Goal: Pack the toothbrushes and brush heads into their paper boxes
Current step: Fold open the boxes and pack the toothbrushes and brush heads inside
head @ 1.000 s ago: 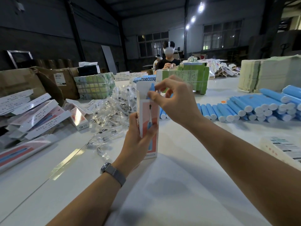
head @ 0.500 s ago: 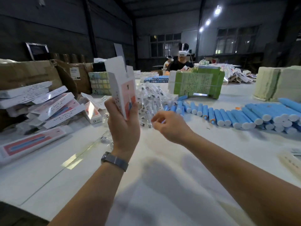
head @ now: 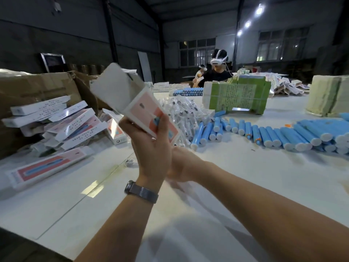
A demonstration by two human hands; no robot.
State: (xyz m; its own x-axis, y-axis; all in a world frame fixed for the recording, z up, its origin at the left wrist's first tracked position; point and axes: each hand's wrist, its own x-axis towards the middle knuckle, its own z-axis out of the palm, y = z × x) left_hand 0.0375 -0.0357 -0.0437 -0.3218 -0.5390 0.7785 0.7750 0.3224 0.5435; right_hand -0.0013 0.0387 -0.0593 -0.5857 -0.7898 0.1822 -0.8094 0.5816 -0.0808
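Paper box (head: 132, 108) is up in the air at centre frame, tilted so its open top flaps point to about 10 o'clock, pink printed face toward the camera. The left hand (head: 151, 146) grips it low down, thumb across the pink face, fingers wrapped behind; a dark watch (head: 141, 191) sits on that wrist. The right hand (head: 181, 163) is tucked just behind the left wrist, blurred and mostly hidden, so whether it grasps anything cannot be told. Out at 3 o'clock a long row of blue toothbrush handles (head: 273, 135) lies on the white bench (head: 245, 176), white caps facing the camera. At 12 o'clock from the box's lower end sits a heap of clear-bagged brush heads (head: 185, 112). Over at 9 o'clock, filled boxes (head: 56, 121) are stacked in a loose pile against a brown carton (head: 37, 86). Far across the bench, at 1 o'clock, a person wearing a white headset (head: 218, 62) works behind a green bundle (head: 238, 97).
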